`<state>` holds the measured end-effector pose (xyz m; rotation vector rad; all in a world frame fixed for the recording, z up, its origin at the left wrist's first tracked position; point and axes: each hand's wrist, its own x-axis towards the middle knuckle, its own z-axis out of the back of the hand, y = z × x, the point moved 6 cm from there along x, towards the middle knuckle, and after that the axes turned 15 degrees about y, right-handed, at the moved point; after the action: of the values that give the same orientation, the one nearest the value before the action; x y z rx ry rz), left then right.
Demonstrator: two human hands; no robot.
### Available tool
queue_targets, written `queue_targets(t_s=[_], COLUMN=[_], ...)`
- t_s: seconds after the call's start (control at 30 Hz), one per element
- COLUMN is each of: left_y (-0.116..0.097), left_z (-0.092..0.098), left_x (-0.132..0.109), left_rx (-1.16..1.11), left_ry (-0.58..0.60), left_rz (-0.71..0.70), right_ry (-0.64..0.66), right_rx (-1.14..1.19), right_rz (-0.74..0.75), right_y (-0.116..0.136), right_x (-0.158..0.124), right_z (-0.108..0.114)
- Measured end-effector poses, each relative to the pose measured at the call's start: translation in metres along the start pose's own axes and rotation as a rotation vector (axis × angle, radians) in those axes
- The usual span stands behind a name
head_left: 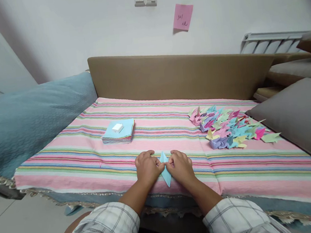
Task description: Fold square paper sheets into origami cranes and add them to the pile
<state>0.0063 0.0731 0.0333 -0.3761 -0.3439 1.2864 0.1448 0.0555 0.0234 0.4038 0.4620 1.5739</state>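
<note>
Light-blue folded paper diamond point(165, 171) lies on the striped pink cloth point(92, 157) (near its front edge), pinched from both sides by the left hand point(148, 168) and right hand point(181, 166), fingers closed on it.

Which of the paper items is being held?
The pointed light-blue folded piece, pinched between left hand and right hand; the stack and colourful pile lie untouched.

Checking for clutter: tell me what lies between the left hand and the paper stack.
Only bare striped cloth, in the head view, separates the left hand, pinching folded paper, from the paper stack.
</note>
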Motion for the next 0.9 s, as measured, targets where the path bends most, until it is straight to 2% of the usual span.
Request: queue_targets(t_s=[0.43, 0.9], left_y=[-0.003, 0.001], left_z=[0.0, -0.012], left_x=[-0.004, 0.0], left_rx=[0.056, 0.15], left_ry=[0.01, 0.136], left_rz=[-0.046, -0.037], right_ry=[-0.011, -0.047], right_rx=[-0.009, -0.083], right_rz=[0.044, 0.083], right_y=[0.001, 0.001], right_x=[-0.004, -0.006], right_z=[0.001, -0.002])
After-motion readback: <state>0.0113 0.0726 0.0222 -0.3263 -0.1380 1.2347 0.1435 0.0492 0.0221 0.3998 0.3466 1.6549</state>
